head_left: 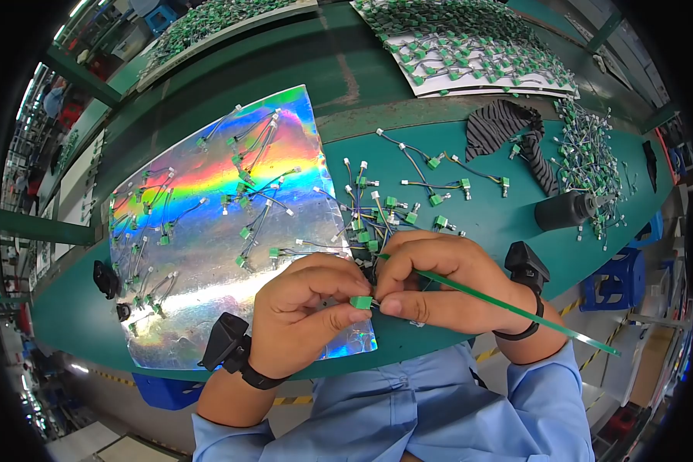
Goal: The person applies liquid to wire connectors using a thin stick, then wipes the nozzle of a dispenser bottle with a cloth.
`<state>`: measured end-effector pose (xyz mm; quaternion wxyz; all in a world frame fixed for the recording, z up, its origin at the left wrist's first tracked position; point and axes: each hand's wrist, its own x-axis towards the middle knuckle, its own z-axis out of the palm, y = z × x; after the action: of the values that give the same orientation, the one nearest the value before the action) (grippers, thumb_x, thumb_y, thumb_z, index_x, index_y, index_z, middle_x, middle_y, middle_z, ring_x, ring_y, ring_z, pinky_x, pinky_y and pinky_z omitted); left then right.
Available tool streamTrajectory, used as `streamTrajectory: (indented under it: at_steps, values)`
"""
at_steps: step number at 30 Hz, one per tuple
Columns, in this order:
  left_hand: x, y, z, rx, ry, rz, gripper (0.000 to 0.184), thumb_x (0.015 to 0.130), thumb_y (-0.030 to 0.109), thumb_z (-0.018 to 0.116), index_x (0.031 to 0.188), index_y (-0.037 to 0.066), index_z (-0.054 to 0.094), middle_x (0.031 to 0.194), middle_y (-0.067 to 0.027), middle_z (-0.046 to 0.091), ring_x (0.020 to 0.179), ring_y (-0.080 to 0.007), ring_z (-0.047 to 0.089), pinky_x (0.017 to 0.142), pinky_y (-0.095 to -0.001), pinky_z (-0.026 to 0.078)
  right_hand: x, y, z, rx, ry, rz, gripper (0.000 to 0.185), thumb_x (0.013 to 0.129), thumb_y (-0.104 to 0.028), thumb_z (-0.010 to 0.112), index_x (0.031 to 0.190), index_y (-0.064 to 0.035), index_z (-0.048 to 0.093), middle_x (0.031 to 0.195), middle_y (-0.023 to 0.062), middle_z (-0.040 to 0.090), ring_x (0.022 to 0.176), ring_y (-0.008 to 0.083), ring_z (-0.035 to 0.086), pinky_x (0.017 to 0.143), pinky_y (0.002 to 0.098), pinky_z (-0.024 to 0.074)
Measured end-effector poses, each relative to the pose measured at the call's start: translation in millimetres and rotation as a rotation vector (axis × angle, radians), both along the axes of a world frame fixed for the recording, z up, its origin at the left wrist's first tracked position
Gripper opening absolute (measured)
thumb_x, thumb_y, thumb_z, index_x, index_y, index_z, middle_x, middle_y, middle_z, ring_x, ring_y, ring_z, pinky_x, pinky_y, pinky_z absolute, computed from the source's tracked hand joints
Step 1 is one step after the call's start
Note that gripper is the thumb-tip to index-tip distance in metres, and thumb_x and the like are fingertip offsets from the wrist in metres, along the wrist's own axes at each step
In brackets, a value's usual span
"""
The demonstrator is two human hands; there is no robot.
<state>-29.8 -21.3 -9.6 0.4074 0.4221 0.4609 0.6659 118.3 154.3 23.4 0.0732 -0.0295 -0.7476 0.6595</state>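
Note:
My left hand [304,304] pinches a small green block-shaped component [361,302] between thumb and fingertips. Close against it, my right hand [450,273] has thumb and index finger together at the component's metal end. A long thin green strip [566,332] passes through the right hand and sticks out to the lower right past the wrist. Just beyond my fingers lies a loose cluster of similar green components with wires and white plugs [373,223]. A shiny rainbow-reflecting sheet [200,289] lies under and beside my left hand, with more wired components on it.
A dark bottle [562,212] lies at the right, near a striped cloth [500,127] and a heap of wired components [589,158]. At the back stands a white board [431,86] loaded with many more. The green table [77,308] has a curved front edge.

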Motion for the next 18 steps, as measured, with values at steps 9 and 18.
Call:
streamTrajectory:
  at_steps: [9,18]
  values:
    - [0.6,-1.7,2.9,-0.036,-0.004,-0.057,0.022,0.083,-0.005,0.071,0.105,-0.004,0.066,0.109,-0.0142,0.061,0.095,-0.0186,0.063,0.081,-0.0296,0.051,-0.7,1.0,1.5,-0.044,-0.103,0.086,0.009,0.086,-0.011,0.07,0.084,-0.004,0.065,0.079,0.0025,0.056,0.072,0.0131,0.054,0.065,0.0277,0.0434]
    - [3.6,3.7,-8.1,0.021,-0.203,-0.121,0.022,0.084,-0.008,0.069,0.106,-0.006,0.064,0.108,-0.0153,0.06,0.097,-0.0204,0.063,0.082,-0.0301,0.054,2.5,-1.8,3.9,0.024,-0.165,0.055,0.01,0.085,-0.011,0.07,0.083,-0.0048,0.062,0.078,0.0012,0.057,0.071,0.0131,0.056,0.063,0.028,0.045]
